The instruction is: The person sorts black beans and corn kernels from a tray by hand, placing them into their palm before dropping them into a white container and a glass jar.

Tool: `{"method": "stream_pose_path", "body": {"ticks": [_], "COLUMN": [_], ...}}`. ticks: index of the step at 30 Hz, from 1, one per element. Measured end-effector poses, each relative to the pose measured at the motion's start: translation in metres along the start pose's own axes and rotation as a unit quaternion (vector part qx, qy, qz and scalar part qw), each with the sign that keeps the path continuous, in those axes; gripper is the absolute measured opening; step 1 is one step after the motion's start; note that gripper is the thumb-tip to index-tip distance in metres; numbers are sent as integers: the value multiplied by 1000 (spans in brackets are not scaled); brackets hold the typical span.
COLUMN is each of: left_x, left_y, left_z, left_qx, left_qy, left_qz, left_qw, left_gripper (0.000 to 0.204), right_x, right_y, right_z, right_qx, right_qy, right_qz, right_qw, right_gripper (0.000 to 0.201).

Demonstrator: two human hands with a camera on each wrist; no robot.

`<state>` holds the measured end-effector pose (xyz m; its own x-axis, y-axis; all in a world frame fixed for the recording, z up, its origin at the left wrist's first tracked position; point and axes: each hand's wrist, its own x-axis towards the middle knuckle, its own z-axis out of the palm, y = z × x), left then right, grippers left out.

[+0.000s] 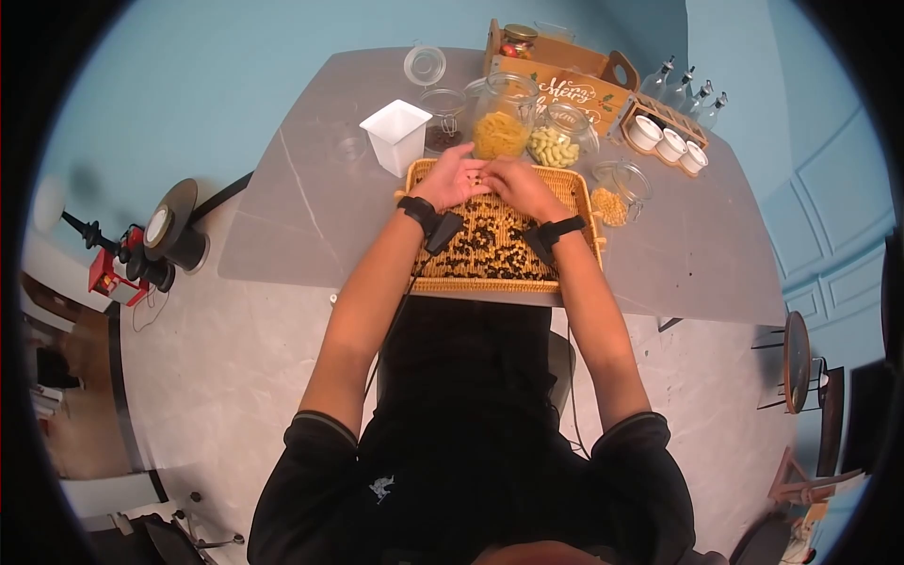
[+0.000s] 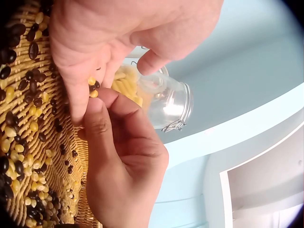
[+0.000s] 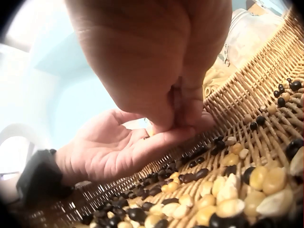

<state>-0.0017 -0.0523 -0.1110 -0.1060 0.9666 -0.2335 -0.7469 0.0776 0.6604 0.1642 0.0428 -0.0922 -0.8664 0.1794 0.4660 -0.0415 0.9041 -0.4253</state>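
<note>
A wicker basket [image 1: 497, 285] holds scattered yellow kernels and black beans. Over its far side, the left hand [image 1: 454, 181] is held palm up, a few yellow kernels [image 2: 93, 93] and a dark bean lying on its fingers. The right hand [image 1: 520, 185] meets it there, thumb and fingertips together at those kernels in the left wrist view. From the right wrist view, the right fingertips touch the left hand's fingers [image 3: 161, 140]; whatever lies between them is hidden.
Behind the basket stand a white square container [image 1: 396, 137], a jar of yellow pasta [image 1: 501, 132] and a jar of pale green pieces [image 1: 555, 146]. A jar of kernels [image 1: 610, 205] lies at the right. Farther back are a wooden crate [image 1: 565, 87] and white cups [image 1: 671, 144].
</note>
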Motion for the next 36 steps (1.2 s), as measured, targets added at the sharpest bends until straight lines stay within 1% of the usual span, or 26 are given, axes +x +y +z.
{"method": "stream_pose_path", "body": {"ticks": [3,6,9,12,15,18,21,24,27,30,33,36], "left_x": [-4,-4,1,4,0,-3,-1,-4,-5,-5,-2,3], "left_y": [0,1,0,0,1,2,1,2,2,2,1,0], "left_z": [5,4,-1,-3,2,3,2,5,7,6,4,1], "left_qx": [-8,-15,-23,-44,-55,-58,-63,-53,-47,-41,-62,-76], "left_qy": [13,2,-5,-12,-27,-25,-18,-10,-4,8,9,-1], "left_qz": [7,16,14,0,-7,-3,0,3,-3,-5,-7,-9], "left_qw": [1000,1000,1000,999,998,998,998,999,999,999,998,997], "left_gripper": [66,65,65,67,68,69,70,71,70,68,67,66], "right_x": [1,-1,0,-1,-1,0,-2,-1,1,2,2,1], "right_y": [2,-1,-6,-4,2,6,5,-2,-6,-16,-18,-19], "right_z": [5,6,3,-1,-1,0,-2,-4,-2,-3,-2,-2], "right_qx": [-40,-57,-52,39,93,144,104,61,16,-38,-52,-56], "right_qy": [24,24,31,21,65,59,30,13,26,10,17,36], "right_qz": [-65,-51,-54,57,98,114,93,37,-45,-38,-11,-2], "right_qw": [997,997,997,997,989,981,990,997,999,998,998,998], "right_gripper": [14,14,15,17,20,20,19,19,14,12,14,17]}}
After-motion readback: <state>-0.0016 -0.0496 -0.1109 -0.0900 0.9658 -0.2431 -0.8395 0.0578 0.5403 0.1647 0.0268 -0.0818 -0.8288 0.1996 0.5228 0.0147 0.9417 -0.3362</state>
